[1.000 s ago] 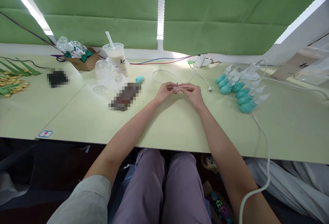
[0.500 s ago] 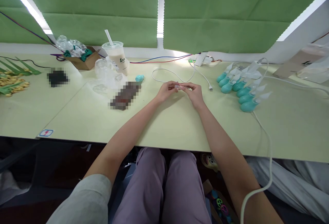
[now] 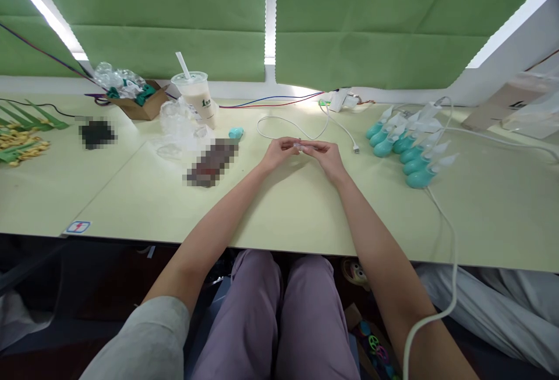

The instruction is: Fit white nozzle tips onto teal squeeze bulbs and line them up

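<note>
My left hand [image 3: 278, 153] and my right hand [image 3: 326, 157] meet at the fingertips above the middle of the table [image 3: 297, 211]. Between them they pinch a small, clear or whitish piece [image 3: 299, 146], too small to make out its kind. Off to the right stand several turquoise bulb-shaped pieces [image 3: 420, 178] with pale pointed tips. A lone turquoise piece [image 3: 236, 132] lies to the left of my hands. Just behind my fingers runs a thin white cable [image 3: 314, 137] with a USB plug [image 3: 356, 149].
On the left are a pixelated dark object [image 3: 212, 163], crumpled clear plastic [image 3: 186, 130], a drink cup with straw [image 3: 196, 98] and a cardboard box [image 3: 146, 106]. Yellow-green artificial flowers [image 3: 26, 147] lie far left. A thick white cable [image 3: 454, 252] hangs over the front edge at right.
My hands stay together with the small piece between them; the fingers have shifted only slightly. The whole view has moved a little, and the objects on the table keep their places.
</note>
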Available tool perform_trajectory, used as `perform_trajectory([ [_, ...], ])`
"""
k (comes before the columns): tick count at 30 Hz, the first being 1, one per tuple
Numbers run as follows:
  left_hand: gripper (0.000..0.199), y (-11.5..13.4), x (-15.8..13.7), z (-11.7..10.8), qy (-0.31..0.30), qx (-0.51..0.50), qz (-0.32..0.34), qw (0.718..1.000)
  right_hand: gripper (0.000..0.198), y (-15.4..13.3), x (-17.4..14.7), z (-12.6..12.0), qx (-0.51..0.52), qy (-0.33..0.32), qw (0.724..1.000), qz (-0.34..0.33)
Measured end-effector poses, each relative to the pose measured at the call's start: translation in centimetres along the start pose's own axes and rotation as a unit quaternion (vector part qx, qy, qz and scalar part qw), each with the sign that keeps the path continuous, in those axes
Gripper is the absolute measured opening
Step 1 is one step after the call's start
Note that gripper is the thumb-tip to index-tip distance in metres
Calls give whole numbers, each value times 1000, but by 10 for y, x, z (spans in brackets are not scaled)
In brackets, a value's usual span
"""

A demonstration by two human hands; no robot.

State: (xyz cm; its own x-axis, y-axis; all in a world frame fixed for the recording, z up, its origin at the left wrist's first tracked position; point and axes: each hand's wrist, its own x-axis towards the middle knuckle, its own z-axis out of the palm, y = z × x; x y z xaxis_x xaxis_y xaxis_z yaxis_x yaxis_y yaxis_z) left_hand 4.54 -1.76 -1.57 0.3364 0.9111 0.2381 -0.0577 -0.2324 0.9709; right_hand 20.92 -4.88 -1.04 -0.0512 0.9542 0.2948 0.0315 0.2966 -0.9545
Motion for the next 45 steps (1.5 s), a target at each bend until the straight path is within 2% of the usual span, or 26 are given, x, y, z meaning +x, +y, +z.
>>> perform_trajectory([
  [4, 42, -1, 1, 0, 20, 11, 0, 1000, 31, -1, -1, 0, -2, -5, 1000, 9],
  [8, 44, -2, 3, -1, 12, 21, 11, 1000, 31, -2, -1, 1, -6, -1, 1000, 3],
  [14, 38, 1, -1, 2, 7, 70, 52, 996, 31, -4, -2, 4, -17, 38, 999, -1],
  [20, 36, 4, -2, 0, 12, 70, 30, 997, 30, 2, 0, -1, 10, -8, 1000, 27],
  [27, 37, 4, -2, -2, -2, 34, 19, 999, 28, 3, 2, 0, 10, 2, 1000, 7],
  [31, 31, -1, -2, -1, 6, 23, 33, 999, 28, 1, 1, 3, 2, 16, 1000, 18],
  [35, 21, -6, -3, 1, 8, 74, 40, 996, 29, 0, -1, 5, -10, 20, 999, 47],
  [40, 36, 4, -6, -2, -15, 131, 31, 991, 30, 2, 0, 6, -22, 32, 999, 34],
  [42, 34, 11, -6, -9, -2, 213, 38, 976, 31, 4, 2, 5, -7, 32, 999, 34],
  [43, 32, 14, -6, -16, 22, 283, 48, 958, 31, 5, 3, 3, 7, 33, 999, 38],
  [45, 28, 17, -6, -32, 97, 441, 60, 890, 31, 8, 4, 0, 50, 45, 996, 50],
])
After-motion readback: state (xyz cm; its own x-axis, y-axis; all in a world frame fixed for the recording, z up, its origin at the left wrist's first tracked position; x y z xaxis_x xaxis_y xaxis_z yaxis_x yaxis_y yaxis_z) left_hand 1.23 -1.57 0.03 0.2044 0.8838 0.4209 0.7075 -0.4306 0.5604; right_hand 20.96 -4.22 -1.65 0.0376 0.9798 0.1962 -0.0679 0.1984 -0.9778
